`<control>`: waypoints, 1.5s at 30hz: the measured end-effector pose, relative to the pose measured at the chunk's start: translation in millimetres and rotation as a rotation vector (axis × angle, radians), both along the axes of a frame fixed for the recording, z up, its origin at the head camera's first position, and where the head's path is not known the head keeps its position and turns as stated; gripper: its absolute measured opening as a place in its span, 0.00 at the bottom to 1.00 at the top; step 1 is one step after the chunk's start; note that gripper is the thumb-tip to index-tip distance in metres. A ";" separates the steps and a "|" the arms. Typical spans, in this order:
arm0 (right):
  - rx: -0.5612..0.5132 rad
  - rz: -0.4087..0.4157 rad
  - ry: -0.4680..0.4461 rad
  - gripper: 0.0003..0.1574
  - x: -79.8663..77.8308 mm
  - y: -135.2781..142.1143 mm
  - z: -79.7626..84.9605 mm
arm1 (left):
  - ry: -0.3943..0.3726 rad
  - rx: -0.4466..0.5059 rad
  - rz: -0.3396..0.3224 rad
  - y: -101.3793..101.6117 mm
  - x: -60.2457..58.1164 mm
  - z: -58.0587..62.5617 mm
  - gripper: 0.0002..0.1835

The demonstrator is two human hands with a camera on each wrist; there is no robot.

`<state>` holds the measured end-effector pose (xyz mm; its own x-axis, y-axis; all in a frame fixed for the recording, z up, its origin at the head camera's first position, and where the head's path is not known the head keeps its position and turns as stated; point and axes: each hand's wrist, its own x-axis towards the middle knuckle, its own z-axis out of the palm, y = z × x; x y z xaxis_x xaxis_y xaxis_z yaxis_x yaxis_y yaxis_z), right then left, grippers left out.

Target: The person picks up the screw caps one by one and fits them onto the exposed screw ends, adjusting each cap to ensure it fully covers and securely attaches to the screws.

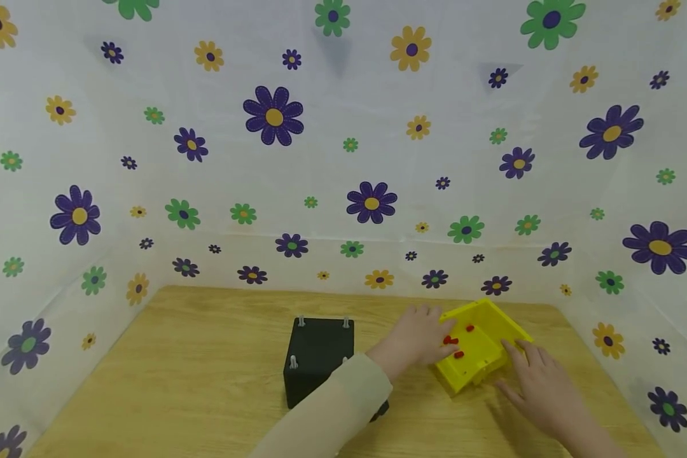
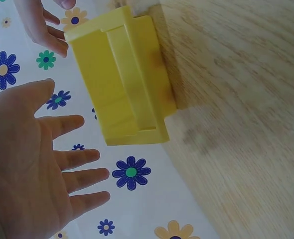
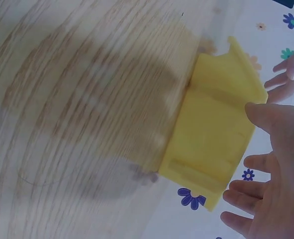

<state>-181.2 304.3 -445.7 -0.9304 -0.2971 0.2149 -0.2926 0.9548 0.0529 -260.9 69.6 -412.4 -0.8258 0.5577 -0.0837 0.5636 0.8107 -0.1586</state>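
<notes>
A yellow plastic bin [image 1: 483,346] stands on the wooden table, several small red pieces [image 1: 459,354] lying inside it. My left hand [image 1: 415,337] is at the bin's left side, its fingers over the near-left rim. In the left wrist view the left hand [image 2: 32,159] has its fingers spread, with nothing in the palm. My right hand [image 1: 544,388] is beside the bin's right side. In the right wrist view the right hand [image 3: 281,169] has extended fingers, and its thumb overlaps the bin's edge [image 3: 212,129]; contact is hard to tell. The red pieces are hidden from both wrist views.
A black box [image 1: 320,346] with clear pegs at its top corners stands left of the bin, partly behind the left sleeve [image 1: 343,401]. A white flower-print sheet [image 1: 320,172] encloses the wooden table [image 1: 177,369] at the back and sides.
</notes>
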 end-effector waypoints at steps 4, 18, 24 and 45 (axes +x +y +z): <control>0.002 -0.001 -0.004 0.46 0.0 1.5 -1.8 | -0.015 -0.004 0.005 0.8 -0.2 -3.0 0.34; 0.017 -0.016 -0.021 0.46 0.1 -1.6 -1.7 | -0.019 -0.034 -0.005 2.8 -1.7 -6.9 0.34; 0.016 -0.017 -0.027 0.45 0.0 -2.3 -4.2 | -0.015 -0.041 -0.015 1.9 -2.5 -8.1 0.33; -0.016 -0.025 0.010 0.44 3.4 -3.8 -10.7 | -0.107 -0.046 0.019 -4.6 7.4 1.9 0.33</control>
